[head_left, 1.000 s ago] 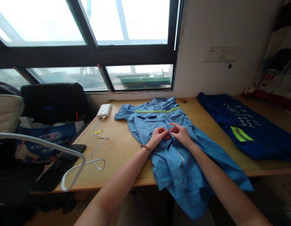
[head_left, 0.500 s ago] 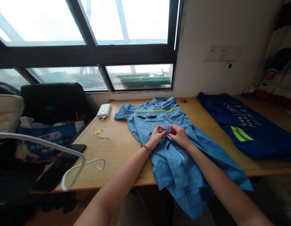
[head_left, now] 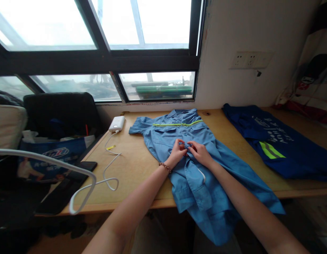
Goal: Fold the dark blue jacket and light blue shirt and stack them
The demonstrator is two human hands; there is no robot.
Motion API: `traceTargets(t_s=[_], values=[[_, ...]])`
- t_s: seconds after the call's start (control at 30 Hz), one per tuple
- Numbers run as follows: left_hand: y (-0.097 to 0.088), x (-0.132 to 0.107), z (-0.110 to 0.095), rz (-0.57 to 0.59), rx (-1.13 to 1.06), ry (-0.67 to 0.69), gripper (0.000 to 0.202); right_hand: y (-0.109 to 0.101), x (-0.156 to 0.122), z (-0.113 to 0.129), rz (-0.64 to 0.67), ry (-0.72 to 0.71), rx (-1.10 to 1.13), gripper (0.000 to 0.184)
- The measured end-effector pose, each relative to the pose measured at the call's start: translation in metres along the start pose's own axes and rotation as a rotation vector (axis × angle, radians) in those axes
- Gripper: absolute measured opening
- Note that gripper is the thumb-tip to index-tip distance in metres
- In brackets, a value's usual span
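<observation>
A light blue work shirt with a yellow-green stripe across the chest lies on the table, collar toward the window, its lower part hanging over the front edge. My left hand, with a beaded bracelet at the wrist, pinches the shirt's front placket at mid-body. Close beside it, my right hand grips the same edge of cloth, fingertips nearly meeting those of the left. Whether a button sits between the fingers is hidden. Below the hands the front flap is folded over, showing a white strip.
A dark blue garment with a reflective band lies at the right of the wooden table. To the left are a white power bank and its white cable. A black chair holding a blue bag stands at the table's left side.
My fingers have shifted slightly at the placket, the right hand's fingertips curling in a little closer. The shirt's lower flap has moved a touch; the rest looks the same.
</observation>
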State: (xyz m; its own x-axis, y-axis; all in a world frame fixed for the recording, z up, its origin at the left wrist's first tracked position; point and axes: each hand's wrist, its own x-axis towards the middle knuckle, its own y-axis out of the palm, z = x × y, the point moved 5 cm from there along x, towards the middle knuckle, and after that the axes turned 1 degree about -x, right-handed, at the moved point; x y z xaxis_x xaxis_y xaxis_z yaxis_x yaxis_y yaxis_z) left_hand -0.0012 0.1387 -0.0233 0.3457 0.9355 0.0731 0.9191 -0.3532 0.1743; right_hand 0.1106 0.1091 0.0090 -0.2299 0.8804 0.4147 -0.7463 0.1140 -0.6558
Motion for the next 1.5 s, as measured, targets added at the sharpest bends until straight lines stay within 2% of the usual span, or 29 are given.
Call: traceTargets(t_s=[0.17,0.33,0.5,0.83,0.93,1.0,1.07,1.17,1.27,1.33,1.5], values=[[0.001,0.002,0.002,0.054,0.014,0.052,0.037,0.004,0.000,-0.006,0.003,0.045,0.038,0.025],[0.004,-0.001,-0.002,0.079,0.022,0.030,0.036,0.009,0.001,-0.019,0.009,0.166,0.162,0.025],[0.011,-0.005,-0.005,0.168,-0.014,0.008,0.039,0.013,0.002,-0.037,0.002,0.296,0.282,0.023],[0.007,-0.003,-0.004,0.167,0.044,-0.031,0.034,0.005,0.002,-0.036,-0.063,0.275,0.205,0.021],[0.005,0.000,-0.003,0.136,0.049,-0.041,0.034,-0.010,-0.001,-0.024,-0.187,0.242,0.144,0.021],[0.000,0.004,-0.001,0.076,0.050,-0.038,0.032,-0.024,-0.005,-0.011,-0.327,0.193,0.056,0.020],[-0.006,0.008,0.001,0.001,0.064,-0.019,0.028,-0.030,-0.009,0.002,-0.377,0.132,-0.030,0.020],[-0.014,0.015,0.002,-0.072,0.160,0.046,0.021,-0.018,-0.013,0.014,-0.195,0.048,-0.120,0.018],[-0.015,0.023,0.004,-0.070,0.294,0.105,0.017,0.001,-0.022,0.014,0.011,0.035,-0.206,0.015],[-0.016,0.029,0.006,-0.062,0.359,0.123,0.017,0.007,-0.030,0.012,0.050,0.088,-0.231,0.017],[-0.019,0.044,0.011,-0.053,0.430,0.120,0.018,0.006,-0.061,0.023,0.014,0.231,-0.276,0.012]])
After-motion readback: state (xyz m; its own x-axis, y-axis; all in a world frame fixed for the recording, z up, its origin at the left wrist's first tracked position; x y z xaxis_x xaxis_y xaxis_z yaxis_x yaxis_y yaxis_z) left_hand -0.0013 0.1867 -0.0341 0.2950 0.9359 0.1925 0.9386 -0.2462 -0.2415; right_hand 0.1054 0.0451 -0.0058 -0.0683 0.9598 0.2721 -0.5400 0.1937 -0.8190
